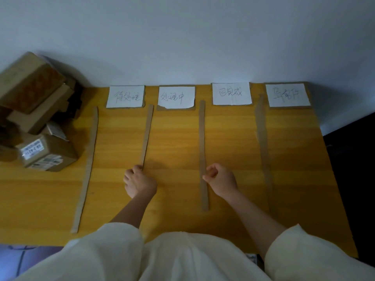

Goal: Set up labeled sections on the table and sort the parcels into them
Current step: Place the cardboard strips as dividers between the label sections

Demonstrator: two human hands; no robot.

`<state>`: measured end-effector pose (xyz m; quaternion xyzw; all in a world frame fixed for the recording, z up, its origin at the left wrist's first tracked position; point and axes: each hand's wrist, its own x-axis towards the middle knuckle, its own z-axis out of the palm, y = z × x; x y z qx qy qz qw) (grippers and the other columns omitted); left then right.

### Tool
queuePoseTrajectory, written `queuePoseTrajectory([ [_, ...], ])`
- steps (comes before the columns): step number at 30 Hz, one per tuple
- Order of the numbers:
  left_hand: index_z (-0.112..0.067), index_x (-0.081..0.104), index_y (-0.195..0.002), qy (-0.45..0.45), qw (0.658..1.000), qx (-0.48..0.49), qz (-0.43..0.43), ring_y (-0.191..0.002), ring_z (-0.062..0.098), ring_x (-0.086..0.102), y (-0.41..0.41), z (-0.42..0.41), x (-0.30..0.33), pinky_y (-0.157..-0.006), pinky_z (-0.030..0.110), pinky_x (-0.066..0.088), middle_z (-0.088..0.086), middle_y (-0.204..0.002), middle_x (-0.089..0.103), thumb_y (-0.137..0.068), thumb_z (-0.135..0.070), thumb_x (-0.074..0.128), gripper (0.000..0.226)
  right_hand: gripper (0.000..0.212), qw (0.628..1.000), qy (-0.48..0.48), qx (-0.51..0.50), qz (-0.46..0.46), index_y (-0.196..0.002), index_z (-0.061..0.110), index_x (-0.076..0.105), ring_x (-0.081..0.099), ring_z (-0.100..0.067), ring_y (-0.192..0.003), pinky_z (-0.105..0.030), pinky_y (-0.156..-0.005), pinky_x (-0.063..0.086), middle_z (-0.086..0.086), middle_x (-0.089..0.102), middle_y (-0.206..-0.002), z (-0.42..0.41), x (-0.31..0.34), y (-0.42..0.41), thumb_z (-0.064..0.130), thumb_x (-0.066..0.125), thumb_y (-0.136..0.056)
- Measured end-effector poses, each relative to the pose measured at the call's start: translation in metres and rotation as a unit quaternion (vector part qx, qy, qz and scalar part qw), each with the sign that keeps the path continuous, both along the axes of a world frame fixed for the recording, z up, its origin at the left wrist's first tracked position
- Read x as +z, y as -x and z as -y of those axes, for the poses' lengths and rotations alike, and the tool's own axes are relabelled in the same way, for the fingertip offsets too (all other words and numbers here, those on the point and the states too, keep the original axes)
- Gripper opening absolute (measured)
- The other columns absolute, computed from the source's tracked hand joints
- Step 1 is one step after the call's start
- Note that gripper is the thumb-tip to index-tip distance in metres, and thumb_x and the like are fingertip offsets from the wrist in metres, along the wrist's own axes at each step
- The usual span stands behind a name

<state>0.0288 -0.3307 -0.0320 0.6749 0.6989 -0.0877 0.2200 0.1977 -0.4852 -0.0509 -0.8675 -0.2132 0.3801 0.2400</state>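
Pretty plain room honestly. A wooden table (pixel 223 138) with a warm yellow-orange grain fills most of the view and is pushed right up against a bare pale wall (pixel 182 37) that reads grey-blue in the dim light. The lighting is soft and low, darker toward the corners. Off the table's right edge there's a dark, nearly black area (pixel 355 169) that's too murky to make out. Bottom left, a strip of bluish floor (pixel 24 258) with a faint tile line shows.

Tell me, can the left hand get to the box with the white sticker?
Probably yes. The left hand now pinches a cardboard strip; only the outer strip, lying flat, is between it and the box.
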Motion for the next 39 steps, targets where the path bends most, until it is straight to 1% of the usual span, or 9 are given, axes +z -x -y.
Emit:
queuePoseTrajectory([
  [4,-0.013,0.038,-0.135,0.024,0.999,0.030,-0.002,-0.129,0.034,0.034,0.016,-0.002,0.000,-0.096,0.043,0.043,0.015,-0.138,0.037,-0.085,-0.008,0.056,0.053,0.027,0.999,0.043,0.001,-0.006,-0.111,0.023,0.052,0.060,-0.019,-0.090,-0.029,-0.070,0.049,0.003,0.059,-0.101,-0.005,-0.003,0.016,0.030,0.068,-0.090],
  [9,-0.013,0.037,-0.137,0.049,0.998,0.039,0.025,-0.130,0.033,0.035,0.027,-0.003,-0.004,-0.097,0.043,0.043,0.014,-0.140,0.036,-0.087,-0.008,0.058,0.054,0.033,0.998,0.056,-0.022,0.015,-0.115,0.022,0.052,0.063,-0.021,-0.094,-0.033,-0.075,0.055,0.000,0.063,-0.107,-0.006,-0.007,0.028,0.026,0.071,-0.087],
  [15,-0.014,0.037,-0.137,0.054,0.997,0.036,0.040,-0.130,0.033,0.037,0.033,-0.004,-0.005,-0.095,0.043,0.045,0.013,-0.140,0.036,-0.084,0.003,0.058,0.060,0.035,0.997,0.067,-0.032,0.025,-0.115,0.021,0.053,0.061,-0.020,-0.091,-0.033,-0.072,0.052,0.001,0.062,-0.105,-0.009,-0.002,0.031,0.030,0.071,-0.087],
  [21,-0.018,0.036,-0.139,0.072,0.993,0.025,0.086,-0.128,0.031,0.042,0.044,-0.016,0.003,-0.095,0.041,0.045,0.011,-0.139,0.040,-0.082,-0.010,0.065,0.064,0.029,0.997,0.016,-0.041,0.065,-0.109,0.023,0.056,0.056,-0.015,-0.084,-0.028,-0.061,0.043,0.005,0.061,-0.101,-0.030,0.020,0.039,0.040,0.066,-0.089],
  [24,-0.020,0.036,-0.139,0.047,0.991,0.022,0.122,-0.127,0.028,0.044,0.055,-0.030,0.013,-0.095,0.038,0.045,0.008,-0.138,0.043,-0.082,-0.025,0.069,0.066,0.028,0.997,-0.031,-0.038,0.061,-0.107,0.022,0.059,0.058,-0.017,-0.086,-0.030,-0.070,0.045,0.005,0.062,-0.098,-0.056,0.031,0.051,0.040,0.068,-0.087],
  [28,-0.021,0.041,-0.135,-0.016,0.983,0.042,0.175,-0.127,0.026,0.044,0.088,-0.065,0.027,-0.095,0.038,0.047,0.005,-0.137,0.045,-0.080,-0.023,0.071,0.063,0.025,0.995,-0.097,-0.017,0.024,-0.105,0.021,0.060,0.059,-0.017,-0.087,-0.035,-0.078,0.050,0.007,0.059,-0.092,-0.103,0.049,0.084,0.036,0.070,-0.087],
  [30,-0.018,0.043,-0.132,-0.046,0.974,0.059,0.213,-0.124,0.026,0.045,0.111,-0.086,0.032,-0.093,0.039,0.046,0.005,-0.133,0.046,-0.080,-0.022,0.070,0.059,0.023,0.994,-0.113,-0.002,0.009,-0.104,0.024,0.059,0.058,-0.015,-0.084,-0.036,-0.077,0.050,0.010,0.057,-0.089,-0.130,0.057,0.104,0.036,0.069,-0.088],
  [34,-0.011,0.047,-0.127,-0.091,0.952,0.121,0.265,-0.118,0.026,0.048,0.159,-0.127,0.039,-0.092,0.036,0.044,0.007,-0.125,0.050,-0.081,-0.024,0.070,0.053,0.022,0.991,-0.130,0.039,-0.005,-0.105,0.023,0.059,0.055,-0.006,-0.077,-0.026,-0.065,0.046,0.011,0.056,-0.088,-0.187,0.067,0.152,0.037,0.067,-0.089],
  [39,-0.008,0.049,-0.118,-0.139,0.925,0.164,0.314,-0.111,0.028,0.051,0.221,-0.171,0.043,-0.091,0.038,0.046,0.008,-0.117,0.050,-0.080,-0.011,0.065,0.041,0.028,0.987,-0.141,0.070,-0.028,-0.111,0.024,0.059,0.058,-0.007,-0.080,-0.027,-0.070,0.048,0.011,0.060,-0.092,-0.256,0.080,0.209,0.039,0.067,-0.088],
])
